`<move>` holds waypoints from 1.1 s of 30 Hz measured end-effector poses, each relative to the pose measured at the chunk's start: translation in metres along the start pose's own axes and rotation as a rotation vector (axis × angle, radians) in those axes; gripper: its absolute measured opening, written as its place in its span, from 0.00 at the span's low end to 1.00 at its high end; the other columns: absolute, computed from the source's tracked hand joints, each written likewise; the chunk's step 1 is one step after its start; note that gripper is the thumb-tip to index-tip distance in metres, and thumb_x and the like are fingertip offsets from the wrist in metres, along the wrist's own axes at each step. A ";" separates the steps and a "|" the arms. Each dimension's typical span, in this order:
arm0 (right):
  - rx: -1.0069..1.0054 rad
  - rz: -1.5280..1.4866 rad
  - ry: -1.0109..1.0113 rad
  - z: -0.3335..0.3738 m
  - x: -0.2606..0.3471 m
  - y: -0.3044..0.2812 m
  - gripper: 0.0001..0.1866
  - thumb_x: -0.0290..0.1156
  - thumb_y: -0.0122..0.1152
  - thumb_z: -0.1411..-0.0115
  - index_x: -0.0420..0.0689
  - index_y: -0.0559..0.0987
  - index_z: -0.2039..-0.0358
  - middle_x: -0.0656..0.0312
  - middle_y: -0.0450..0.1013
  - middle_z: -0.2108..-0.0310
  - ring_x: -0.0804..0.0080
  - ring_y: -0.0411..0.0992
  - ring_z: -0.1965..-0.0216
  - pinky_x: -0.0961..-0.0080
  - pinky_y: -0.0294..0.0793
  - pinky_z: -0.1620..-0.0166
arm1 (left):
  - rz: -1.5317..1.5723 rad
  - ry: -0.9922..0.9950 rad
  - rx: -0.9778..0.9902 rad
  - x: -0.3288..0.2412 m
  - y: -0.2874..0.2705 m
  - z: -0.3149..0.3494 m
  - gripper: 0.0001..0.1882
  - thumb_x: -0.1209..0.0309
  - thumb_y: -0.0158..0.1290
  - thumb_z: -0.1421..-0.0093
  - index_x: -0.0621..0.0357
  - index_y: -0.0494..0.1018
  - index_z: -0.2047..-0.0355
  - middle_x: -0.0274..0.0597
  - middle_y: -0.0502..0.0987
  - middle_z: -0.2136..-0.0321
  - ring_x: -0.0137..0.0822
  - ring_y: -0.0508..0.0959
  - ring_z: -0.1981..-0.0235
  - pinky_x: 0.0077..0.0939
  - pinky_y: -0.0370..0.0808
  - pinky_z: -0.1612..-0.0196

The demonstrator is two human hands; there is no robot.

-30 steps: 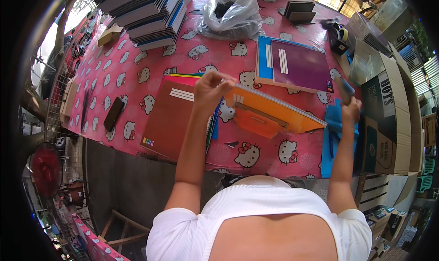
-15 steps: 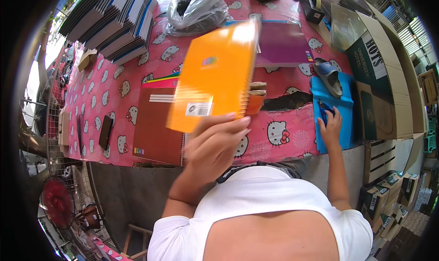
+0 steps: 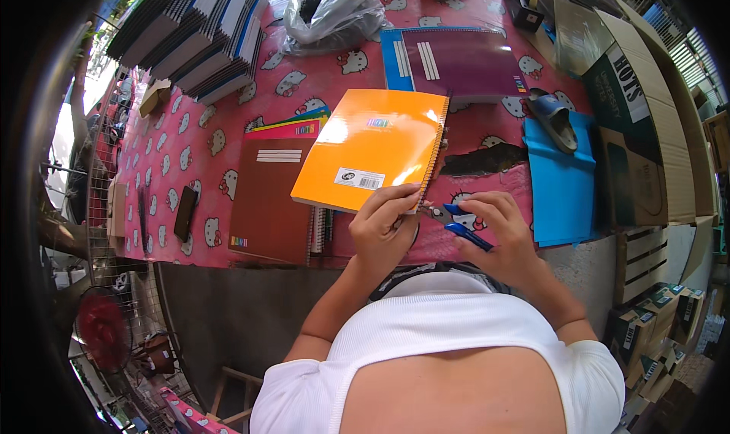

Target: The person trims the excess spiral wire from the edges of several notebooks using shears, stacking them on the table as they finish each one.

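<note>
An orange spiral notebook (image 3: 372,145) is tilted over the table's middle, its barcode label near the lower edge and its coil along the right side. My left hand (image 3: 384,225) pinches its lower right corner. In my right hand (image 3: 502,225) are pliers (image 3: 470,235) with blue handles, spread apart, the thumb and fingers around them. Their metal jaws point left at the lower end of the coil, close to my left fingertips; whether they touch the wire I cannot tell. Left of the orange notebook lies a brown spiral notebook (image 3: 266,198) on other colored ones.
Purple (image 3: 471,65) and blue notebooks lie at the back. A tall notebook stack (image 3: 190,38) stands back left beside a plastic bag (image 3: 331,15). At right are a blue sheet (image 3: 563,190), a slipper (image 3: 555,118) and a large carton (image 3: 639,114). A dark phone-like object (image 3: 185,213) lies left.
My right hand has lifted the pliers off the blue sheet and brought them left to the notebook's coil. The orange notebook has come lower and lies flatter in my left hand.
</note>
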State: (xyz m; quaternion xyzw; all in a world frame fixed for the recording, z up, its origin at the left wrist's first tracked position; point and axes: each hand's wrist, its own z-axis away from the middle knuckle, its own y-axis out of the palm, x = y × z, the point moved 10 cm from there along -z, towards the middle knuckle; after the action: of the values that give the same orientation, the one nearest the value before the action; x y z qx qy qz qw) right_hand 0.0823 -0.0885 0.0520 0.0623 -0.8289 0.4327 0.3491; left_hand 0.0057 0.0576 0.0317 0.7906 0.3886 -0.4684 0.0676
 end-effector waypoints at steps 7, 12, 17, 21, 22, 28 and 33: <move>0.234 -0.421 0.291 0.002 -0.030 0.031 0.15 0.32 0.65 0.49 0.39 0.77 0.61 0.56 0.73 0.67 0.65 0.73 0.65 0.68 0.74 0.61 | 0.029 0.042 -0.024 0.006 -0.005 0.008 0.11 0.88 0.58 0.57 0.67 0.77 0.71 0.48 0.79 0.67 0.40 0.80 0.66 0.26 0.77 0.61; 0.454 -1.410 0.731 0.024 -0.048 0.093 0.16 0.35 0.59 0.40 0.36 0.76 0.59 0.61 0.75 0.66 0.79 0.73 0.65 0.81 0.74 0.63 | -0.074 0.228 -0.036 -0.013 -0.019 -0.012 0.08 0.88 0.58 0.53 0.67 0.73 0.73 0.49 0.78 0.66 0.37 0.80 0.63 0.27 0.78 0.61; -0.207 -0.219 0.535 0.012 -0.134 -0.031 0.18 0.32 0.62 0.44 0.39 0.75 0.55 0.58 0.74 0.62 0.74 0.73 0.64 0.77 0.73 0.61 | 0.090 -0.053 -0.750 0.033 -0.164 -0.023 0.12 0.75 0.58 0.45 0.58 0.62 0.73 0.46 0.76 0.64 0.37 0.76 0.59 0.30 0.76 0.56; -0.270 0.636 0.595 0.079 -0.249 -0.091 0.23 0.40 0.65 0.48 0.40 0.75 0.55 0.51 0.73 0.60 0.54 0.70 0.55 0.64 0.67 0.50 | 0.470 -0.277 -0.931 0.108 -0.276 0.018 0.09 0.73 0.54 0.41 0.63 0.66 0.66 0.49 0.77 0.63 0.37 0.76 0.59 0.33 0.75 0.57; -0.158 0.697 0.658 0.088 -0.260 -0.084 0.23 0.40 0.66 0.49 0.40 0.76 0.57 0.52 0.73 0.59 0.53 0.69 0.53 0.64 0.65 0.48 | 0.560 -0.378 -0.893 0.139 -0.290 0.037 0.10 0.73 0.54 0.40 0.65 0.66 0.64 0.49 0.77 0.64 0.37 0.76 0.59 0.33 0.75 0.57; -0.350 0.382 0.416 -0.018 -0.288 -0.106 0.26 0.45 0.67 0.54 0.39 0.77 0.59 0.50 0.73 0.58 0.54 0.70 0.54 0.66 0.67 0.49 | -0.378 -0.760 -0.988 0.192 -0.328 0.122 0.17 0.74 0.56 0.43 0.67 0.64 0.56 0.50 0.71 0.54 0.41 0.73 0.54 0.36 0.71 0.51; -0.152 0.291 0.788 -0.112 -0.395 -0.097 0.27 0.41 0.68 0.53 0.37 0.76 0.56 0.49 0.73 0.56 0.57 0.72 0.54 0.66 0.70 0.52 | -0.539 -0.171 -0.400 0.077 -0.179 -0.038 0.24 0.73 0.59 0.47 0.60 0.64 0.51 0.50 0.64 0.48 0.46 0.62 0.43 0.40 0.58 0.41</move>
State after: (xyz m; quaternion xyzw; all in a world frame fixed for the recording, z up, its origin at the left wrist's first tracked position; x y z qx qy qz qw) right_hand 0.4764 -0.1416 -0.0895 -0.2513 -0.6620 0.4058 0.5778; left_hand -0.0695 0.2417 0.0375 0.5883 0.6606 -0.4487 0.1273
